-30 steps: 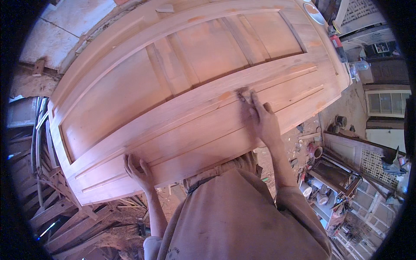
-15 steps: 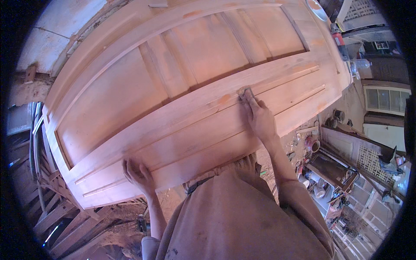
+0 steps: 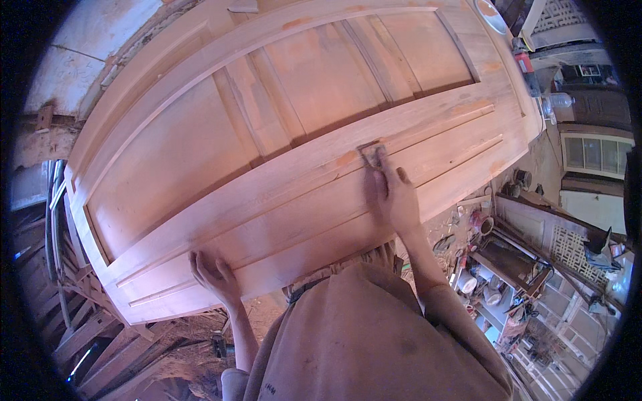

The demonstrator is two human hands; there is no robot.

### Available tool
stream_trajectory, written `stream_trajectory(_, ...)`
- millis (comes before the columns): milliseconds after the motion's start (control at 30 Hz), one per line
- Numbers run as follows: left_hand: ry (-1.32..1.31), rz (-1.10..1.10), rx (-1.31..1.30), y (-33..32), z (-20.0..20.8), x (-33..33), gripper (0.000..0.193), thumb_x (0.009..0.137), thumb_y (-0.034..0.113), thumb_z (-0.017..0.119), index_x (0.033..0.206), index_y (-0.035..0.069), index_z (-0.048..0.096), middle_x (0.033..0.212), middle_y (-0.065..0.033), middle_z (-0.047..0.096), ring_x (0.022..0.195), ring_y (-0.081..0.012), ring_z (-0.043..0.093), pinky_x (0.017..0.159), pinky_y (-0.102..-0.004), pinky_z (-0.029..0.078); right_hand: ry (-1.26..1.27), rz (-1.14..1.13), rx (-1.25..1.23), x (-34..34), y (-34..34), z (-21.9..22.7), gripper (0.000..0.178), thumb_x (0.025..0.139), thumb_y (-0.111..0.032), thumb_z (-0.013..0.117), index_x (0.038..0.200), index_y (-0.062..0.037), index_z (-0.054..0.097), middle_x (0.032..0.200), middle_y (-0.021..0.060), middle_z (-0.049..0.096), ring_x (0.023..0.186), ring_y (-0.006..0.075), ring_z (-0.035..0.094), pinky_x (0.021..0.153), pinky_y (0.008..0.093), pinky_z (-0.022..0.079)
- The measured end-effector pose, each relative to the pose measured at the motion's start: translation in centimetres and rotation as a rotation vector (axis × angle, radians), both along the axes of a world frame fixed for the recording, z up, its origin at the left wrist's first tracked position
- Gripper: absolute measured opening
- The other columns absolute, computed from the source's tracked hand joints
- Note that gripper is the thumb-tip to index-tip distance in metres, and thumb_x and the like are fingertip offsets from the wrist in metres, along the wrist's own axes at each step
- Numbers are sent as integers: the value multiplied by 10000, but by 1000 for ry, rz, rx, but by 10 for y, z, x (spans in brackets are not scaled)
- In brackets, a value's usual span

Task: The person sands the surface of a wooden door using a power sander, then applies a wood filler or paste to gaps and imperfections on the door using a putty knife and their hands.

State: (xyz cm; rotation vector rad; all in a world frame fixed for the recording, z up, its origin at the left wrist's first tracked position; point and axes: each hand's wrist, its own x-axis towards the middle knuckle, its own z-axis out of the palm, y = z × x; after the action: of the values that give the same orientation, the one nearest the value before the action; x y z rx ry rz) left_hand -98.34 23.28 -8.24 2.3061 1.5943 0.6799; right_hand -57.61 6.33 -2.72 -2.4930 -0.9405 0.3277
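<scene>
A large panelled wooden door [image 3: 294,177] with orange-brown patches lies in front of me. My right hand [image 3: 396,194] is closed on a small dark, worn piece that looks like a folded sandpaper pad [image 3: 370,151], pressed flat on the near rail beside an orange patch. Its underside is hidden against the wood. To the left, my left hand [image 3: 215,274] rests on the door's near edge with fingers spread, holding nothing.
A red-and-dark tool or bottle [image 3: 524,64] and a clear plastic bottle [image 3: 558,100] are at the door's right end. Wooden offcuts [image 3: 100,347] are piled at lower left. Cans and a shelf [image 3: 511,264] clutter the right side.
My right hand and the pad have shifted slightly left and nearer to me along the rail, with the wrist turned. My left hand has stayed almost in place.
</scene>
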Motion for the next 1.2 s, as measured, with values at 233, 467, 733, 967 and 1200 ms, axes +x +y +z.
stream_trajectory(233, -2, -2, 14, -4, 3, 3, 504, 992, 319, 590, 1368, -7, 508, 1461, -250, 441, 1361, -425, 413, 1128, -530, 335, 121, 231, -87, 103, -13, 60, 462, 980, -268, 607, 1421, -185, 498, 840, 197, 634, 676, 392, 643, 626, 477, 533)
stream_trajectory(467, -5, 9, 1, -2, 6, 6, 507, 982, 322, 600, 1365, 1, 512, 1466, -245, 443, 1364, -425, 411, 1121, -537, 339, -68, 755, -482, 109, 41, 73, 317, 963, -280, 569, 1279, -286, 581, 988, 202, 670, 826, 388, 697, 740, 507, 582)
stream_trajectory(733, 24, 45, -6, -1, 9, 6, 513, 969, 324, 611, 1365, 13, 516, 1462, -223, 461, 1357, -421, 422, 1122, -539, 338, -83, 905, -583, 120, 54, 66, 257, 954, -319, 558, 1198, -251, 604, 940, 175, 692, 863, 400, 696, 769, 531, 568)
stream_trajectory(967, 46, 28, 48, -1, 8, 7, 540, 943, 337, 626, 1370, 23, 518, 1459, -217, 468, 1345, -427, 428, 1117, -538, 337, 62, 773, -429, 183, 19, 92, 241, 991, -251, 534, 1177, -144, 645, 1007, 142, 708, 765, 344, 695, 696, 472, 564)
stream_trajectory(1200, 95, 48, 57, -2, 2, 4, 544, 945, 344, 623, 1366, 17, 512, 1447, -226, 472, 1342, -427, 422, 1114, -541, 337, 860, -302, 549, 116, -91, 83, 444, 1059, -421, 451, 1320, -81, 568, 804, -32, 533, 553, 79, 481, 509, 244, 419)
